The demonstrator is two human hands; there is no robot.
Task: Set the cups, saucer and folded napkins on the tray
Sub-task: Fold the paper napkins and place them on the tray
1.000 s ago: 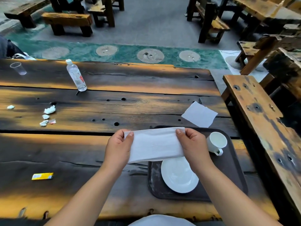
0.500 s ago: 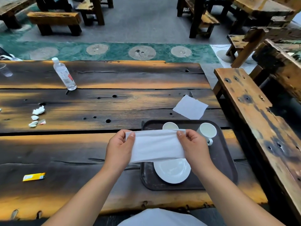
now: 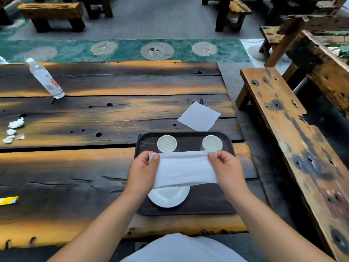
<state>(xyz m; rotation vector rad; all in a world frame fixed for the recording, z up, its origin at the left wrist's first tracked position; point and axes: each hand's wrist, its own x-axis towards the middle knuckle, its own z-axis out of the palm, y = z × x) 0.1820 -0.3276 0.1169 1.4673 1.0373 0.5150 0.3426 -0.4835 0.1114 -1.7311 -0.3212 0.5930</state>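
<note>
Left hand (image 3: 144, 167): thumb + fingers pinch the L end of a white paper napkin (image 3: 184, 170). Right hand (image 3: 225, 167): same pinch on the R end. Napkin: folded to a long band, stretched between both hands, held above the tray (image 3: 213, 203), not yet laid down.

Handling, est.: v. light, limp, tears easily; sags if only 1 end is held. Best taken at both short ends or along the fold; press the crease on a flat spot.

Below: white saucer (image 3: 168, 197), near side of tray, partly hidden by napkin. 2 white cups (image 3: 167, 143) (image 3: 212, 143) at tray's far side, upright, well apart.

Off tray: 2nd napkin (image 3: 199, 116), flat on wooden table (image 3: 94, 114) just beyond the tray. Still to be placed.
</note>
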